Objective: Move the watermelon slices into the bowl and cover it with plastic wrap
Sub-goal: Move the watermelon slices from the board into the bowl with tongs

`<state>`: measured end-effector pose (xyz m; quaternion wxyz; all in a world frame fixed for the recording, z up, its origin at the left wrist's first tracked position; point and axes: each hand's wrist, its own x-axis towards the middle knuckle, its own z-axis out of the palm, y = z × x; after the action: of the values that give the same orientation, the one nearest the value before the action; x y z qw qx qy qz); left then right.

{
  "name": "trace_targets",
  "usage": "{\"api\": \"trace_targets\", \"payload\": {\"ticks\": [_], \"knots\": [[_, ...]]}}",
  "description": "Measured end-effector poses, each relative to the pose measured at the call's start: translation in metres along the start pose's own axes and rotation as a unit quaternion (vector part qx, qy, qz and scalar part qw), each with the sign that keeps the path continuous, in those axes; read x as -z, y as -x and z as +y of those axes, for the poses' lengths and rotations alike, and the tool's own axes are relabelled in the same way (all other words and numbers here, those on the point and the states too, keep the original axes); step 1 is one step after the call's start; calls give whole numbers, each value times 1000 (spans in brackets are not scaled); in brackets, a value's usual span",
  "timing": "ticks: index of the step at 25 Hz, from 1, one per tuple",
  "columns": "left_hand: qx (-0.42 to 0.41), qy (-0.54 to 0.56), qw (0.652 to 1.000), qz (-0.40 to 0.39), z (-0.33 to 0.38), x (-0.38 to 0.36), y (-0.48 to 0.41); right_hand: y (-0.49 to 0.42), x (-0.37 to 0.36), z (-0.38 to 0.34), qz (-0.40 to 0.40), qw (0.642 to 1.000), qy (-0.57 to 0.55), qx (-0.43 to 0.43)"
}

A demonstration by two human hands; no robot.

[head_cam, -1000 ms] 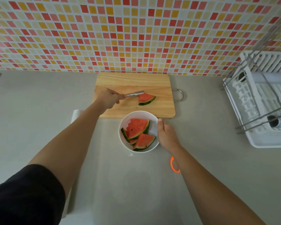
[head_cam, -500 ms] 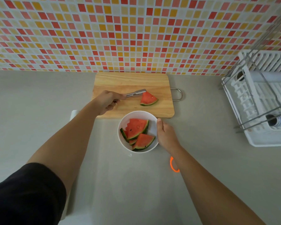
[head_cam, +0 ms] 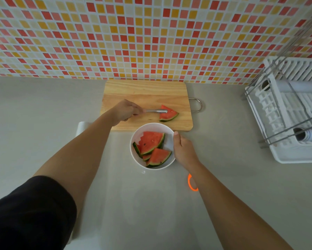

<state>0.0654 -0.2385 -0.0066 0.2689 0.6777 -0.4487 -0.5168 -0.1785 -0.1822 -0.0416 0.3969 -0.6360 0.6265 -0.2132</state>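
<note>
Grey counter (head_cam: 34,114), tool (head_cam: 156,110) touching slice (head_cam: 168,115), bowl (head_cam: 152,125) held

Mosaic-tiled wall (head_cam: 151,33); grey countertop (head_cam: 43,114)

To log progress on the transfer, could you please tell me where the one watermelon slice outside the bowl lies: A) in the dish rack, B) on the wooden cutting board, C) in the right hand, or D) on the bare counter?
B: the watermelon slice lies on the cutting board, the metal tool gripped by the left hand reaching it, while the right hand holds the bowl.
</note>
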Motion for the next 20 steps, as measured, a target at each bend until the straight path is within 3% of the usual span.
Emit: {"api": "trace_targets", "payload": {"ticks": [6,10,16,20], "knots": [[22,90,995,44,-1,3,8,0,-1,1,7,1000,-14,-6],[-41,130,989,53,-8,22,45,2,-6,-2,19,999,-29,-32],[-45,71,993,83,-43,-14,131,6,-9,-2,20,996,-68,-45],[-55,71,981,173,-39,-43,158,12,-14,-2,25,993,-100,-60]]}}
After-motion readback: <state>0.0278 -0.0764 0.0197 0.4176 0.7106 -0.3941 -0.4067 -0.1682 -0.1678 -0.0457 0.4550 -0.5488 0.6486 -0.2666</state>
